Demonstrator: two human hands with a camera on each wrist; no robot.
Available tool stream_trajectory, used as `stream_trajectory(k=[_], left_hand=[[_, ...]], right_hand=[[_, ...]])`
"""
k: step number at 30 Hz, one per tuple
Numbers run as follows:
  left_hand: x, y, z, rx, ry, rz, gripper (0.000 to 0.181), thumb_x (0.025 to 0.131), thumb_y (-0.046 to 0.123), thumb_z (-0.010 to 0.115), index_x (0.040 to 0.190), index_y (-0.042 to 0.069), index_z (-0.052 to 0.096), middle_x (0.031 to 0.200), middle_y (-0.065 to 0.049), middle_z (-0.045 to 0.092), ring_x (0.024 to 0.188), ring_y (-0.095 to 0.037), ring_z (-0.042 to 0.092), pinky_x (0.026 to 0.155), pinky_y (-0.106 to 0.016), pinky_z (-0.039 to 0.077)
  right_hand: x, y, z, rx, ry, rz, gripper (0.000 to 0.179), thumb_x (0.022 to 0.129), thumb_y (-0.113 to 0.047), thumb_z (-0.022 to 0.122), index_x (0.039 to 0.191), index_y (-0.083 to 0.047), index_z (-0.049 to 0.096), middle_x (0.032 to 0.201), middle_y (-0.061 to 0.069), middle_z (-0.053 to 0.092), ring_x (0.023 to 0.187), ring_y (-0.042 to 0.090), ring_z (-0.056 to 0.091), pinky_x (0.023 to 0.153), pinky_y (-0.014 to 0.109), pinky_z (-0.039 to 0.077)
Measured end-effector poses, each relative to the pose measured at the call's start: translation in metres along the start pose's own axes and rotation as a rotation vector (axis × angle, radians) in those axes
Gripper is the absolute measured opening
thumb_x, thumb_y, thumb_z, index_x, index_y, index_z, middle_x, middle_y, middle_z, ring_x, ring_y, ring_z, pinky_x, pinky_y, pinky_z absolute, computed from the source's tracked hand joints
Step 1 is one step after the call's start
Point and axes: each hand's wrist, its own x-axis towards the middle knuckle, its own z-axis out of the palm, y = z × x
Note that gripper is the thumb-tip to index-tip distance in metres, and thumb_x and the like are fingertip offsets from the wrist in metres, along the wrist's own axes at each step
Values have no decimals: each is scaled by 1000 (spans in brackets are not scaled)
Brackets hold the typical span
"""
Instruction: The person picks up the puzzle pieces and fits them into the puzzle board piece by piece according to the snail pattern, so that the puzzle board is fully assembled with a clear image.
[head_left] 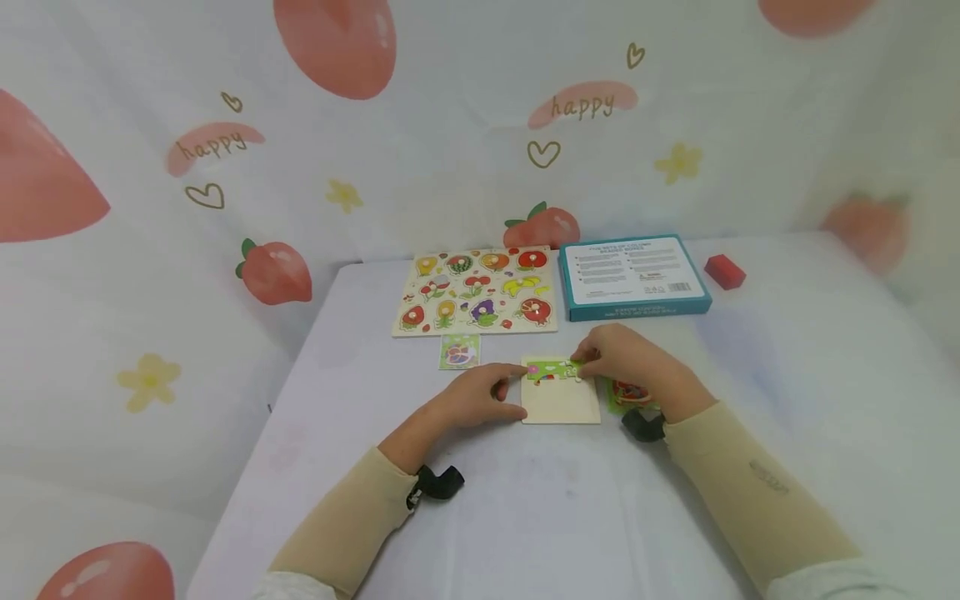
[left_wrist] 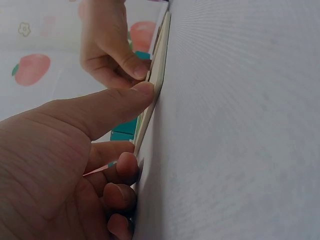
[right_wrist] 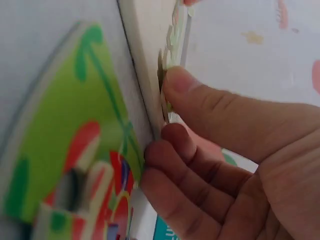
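Note:
A small pale wooden puzzle board [head_left: 561, 406] lies on the table, with green jigsaw pieces [head_left: 542, 369] along its far edge. My left hand [head_left: 474, 395] holds the board's left side, thumb near the front corner and index finger near the far one. At the far right corner, my right hand [head_left: 633, 367] pinches a green puzzle piece [head_left: 572, 370] between thumb and fingers. The right wrist view shows that thumb against the piece [right_wrist: 166, 102] at the board's edge. Partly under the right hand lies a green and red picture puzzle [head_left: 628, 393], also large in the right wrist view [right_wrist: 65, 120].
Behind the hands lies a fruit peg puzzle [head_left: 480, 287], with a small picture card [head_left: 460, 352] in front of it. A teal and white box [head_left: 637, 277] stands to its right, and a red block [head_left: 725, 272] sits farther right. A printed cloth [head_left: 450, 142] hangs behind.

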Motion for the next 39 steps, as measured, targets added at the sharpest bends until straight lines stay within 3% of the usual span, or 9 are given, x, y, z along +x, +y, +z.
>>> stream_trajectory(k=[3,8,16,23,29,35,39], left_hand=[[2,-1,2,9,-10,-5,68,88,36,82,149,19,57,83,1,51,73,-11,45,66,-28,37],[1,-1,2,9,-1,-17,68,87,38,83,147,19,58,83,2,51,75,-12,46,67,-28,37],[-2,0,1,19,23,14,66,88,36,82,147,17,58,81,2,51,72,-11,46,67,-29,37],[1,-2,1,23,15,9,68,88,37,82,148,16,57,82,2,51,73,-11,45,67,-29,37],[1,-1,0,34,-1,7,68,89,36,82,149,18,56,82,1,51,72,-11,44,67,-28,36],[0,-2,0,40,3,16,67,89,36,81,149,17,56,82,2,51,72,-10,44,67,-28,36],[0,-2,-1,40,10,31,66,89,36,81,148,17,57,80,2,50,71,-10,43,65,-27,35]], right_hand=[[-1,-4,2,-38,-6,31,30,93,-20,78,120,-7,77,111,4,70,96,22,59,92,42,50],[-1,-13,4,-148,1,15,33,92,-20,79,120,-5,77,113,6,72,92,21,59,88,40,52],[1,-20,6,-172,28,61,33,88,-20,82,119,-7,78,116,8,73,93,23,59,86,39,52],[1,-18,6,-260,46,20,36,86,-24,84,119,-11,79,107,2,70,91,20,58,85,37,52],[-3,-17,6,-271,33,-10,34,89,-28,81,120,-13,79,102,1,65,90,21,56,80,37,50],[-4,-21,5,-267,39,-13,45,83,-37,86,121,-15,78,101,0,64,91,20,57,82,39,50],[-3,-22,6,-267,48,-12,44,81,-35,88,117,-13,78,104,1,65,93,22,58,83,41,51]])
